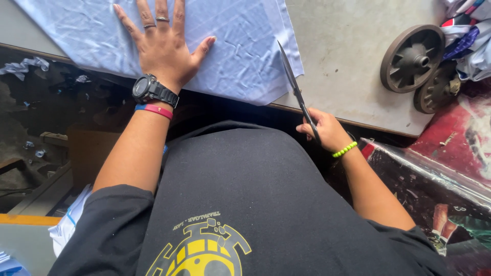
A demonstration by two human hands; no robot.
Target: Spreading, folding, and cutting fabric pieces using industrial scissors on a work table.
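Left hand (164,47) flattens creased cloth (240,51); right hand (327,130) grips steel scissors (295,89).

No packages, labels, signs or screens in view.

Left hand (163,46) flat on pale cloth (240,56) — right hand (325,130) grips scissors (296,92).

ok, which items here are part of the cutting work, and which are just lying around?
In use:
left hand, flat on the light blue fabric
right hand, gripping the scissors

Lying about:
two metal wheels
bundled cloth
fabric scraps
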